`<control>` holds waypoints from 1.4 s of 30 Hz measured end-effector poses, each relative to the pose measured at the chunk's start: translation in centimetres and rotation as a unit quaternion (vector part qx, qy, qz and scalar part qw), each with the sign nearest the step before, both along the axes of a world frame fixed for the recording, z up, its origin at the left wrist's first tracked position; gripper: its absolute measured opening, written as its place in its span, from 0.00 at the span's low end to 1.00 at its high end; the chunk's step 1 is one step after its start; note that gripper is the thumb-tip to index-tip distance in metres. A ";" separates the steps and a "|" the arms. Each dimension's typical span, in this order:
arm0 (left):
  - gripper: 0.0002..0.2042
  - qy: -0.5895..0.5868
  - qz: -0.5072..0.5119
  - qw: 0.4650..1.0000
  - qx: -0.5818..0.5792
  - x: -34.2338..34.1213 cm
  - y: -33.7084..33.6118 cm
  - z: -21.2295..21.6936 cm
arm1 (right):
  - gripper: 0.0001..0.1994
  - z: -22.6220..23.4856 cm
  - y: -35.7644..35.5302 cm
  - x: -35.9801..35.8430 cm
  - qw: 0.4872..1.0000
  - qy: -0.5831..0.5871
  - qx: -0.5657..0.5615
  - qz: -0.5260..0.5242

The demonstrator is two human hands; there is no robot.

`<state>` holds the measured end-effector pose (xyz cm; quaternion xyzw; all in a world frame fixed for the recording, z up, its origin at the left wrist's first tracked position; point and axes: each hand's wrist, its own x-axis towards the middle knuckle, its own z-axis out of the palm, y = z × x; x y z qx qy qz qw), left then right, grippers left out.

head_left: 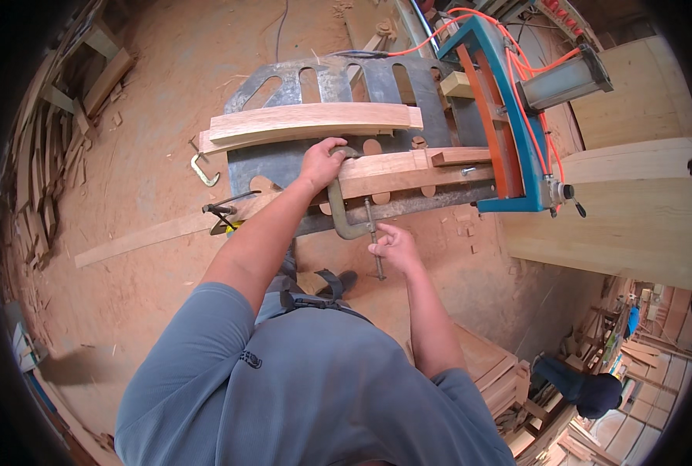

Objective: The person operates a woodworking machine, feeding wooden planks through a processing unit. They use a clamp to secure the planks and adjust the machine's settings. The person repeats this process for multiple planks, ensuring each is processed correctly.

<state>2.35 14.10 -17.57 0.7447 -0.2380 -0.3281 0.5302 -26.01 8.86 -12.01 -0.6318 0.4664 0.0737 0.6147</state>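
My left hand (322,164) is closed round the upper end of a metal C-clamp (336,208) at the near edge of the slotted metal table. The clamp's frame reaches round a curved wooden piece (392,172), and its screw points toward me. At that threaded screw is my right hand (397,248), thumb and forefinger on the rod just outside the frame. Whether the clamp is tight on the wood I cannot tell. Farther back, a pair of stacked curved boards (311,120) lies across the metal table (245,167).
A blue press frame (532,147) with a pneumatic cylinder (567,78) and orange hoses stands at the table's right. Another C-clamp (204,172) hangs at the left end of the boards. Wood scraps (39,171) line the far left. Another person (579,386) is at lower right.
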 end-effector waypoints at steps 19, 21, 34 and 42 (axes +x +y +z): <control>0.15 -0.049 0.022 0.998 0.027 -0.2 -0.1 0.5 | 0.18 -0.3 9.2 -7.5 0.988 -0.065 -0.078 -0.117; 0.15 -0.050 0.020 0.998 0.025 -0.2 -0.2 0.3 | 0.19 -1.0 10.0 -7.7 0.985 -0.081 -0.045 -0.143; 0.15 -0.044 0.036 0.996 0.064 -0.8 -0.2 2.1 | 0.20 -3.4 9.7 -8.9 0.830 -0.210 0.368 -0.362; 0.16 -0.182 0.055 0.977 0.095 -1.7 -0.3 1.4 | 0.43 6.4 9.4 -1.0 0.896 0.131 -0.369 0.211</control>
